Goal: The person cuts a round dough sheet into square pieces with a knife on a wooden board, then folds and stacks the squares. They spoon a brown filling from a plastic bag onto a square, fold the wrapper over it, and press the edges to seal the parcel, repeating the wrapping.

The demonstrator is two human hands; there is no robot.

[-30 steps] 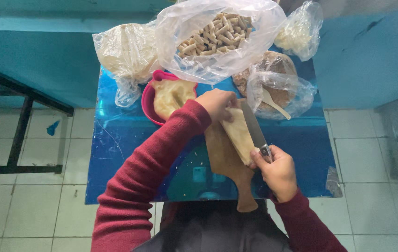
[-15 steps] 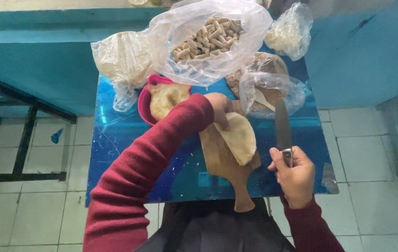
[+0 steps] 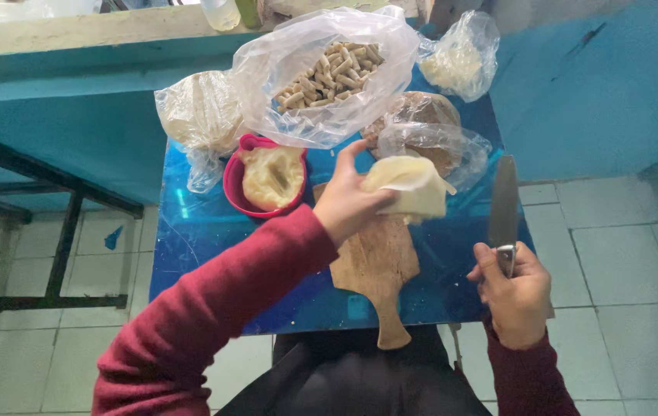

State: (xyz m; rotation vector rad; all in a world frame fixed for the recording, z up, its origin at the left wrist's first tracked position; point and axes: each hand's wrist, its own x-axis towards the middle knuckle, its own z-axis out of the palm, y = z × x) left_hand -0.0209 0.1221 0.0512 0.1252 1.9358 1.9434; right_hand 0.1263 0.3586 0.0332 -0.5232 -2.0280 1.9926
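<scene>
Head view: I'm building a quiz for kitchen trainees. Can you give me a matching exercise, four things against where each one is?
Things:
1. Knife
2. Pale sheet
3. Red bowl
4. Wooden board

Places:
A. Flat on the blue table, handle towards the person
B. In the right hand, blade pointing away
C. Left of the board, holding a pale mash
D. In the left hand, lifted over the board

Pairs: 1-B, 2-D, 3-C, 4-A
</scene>
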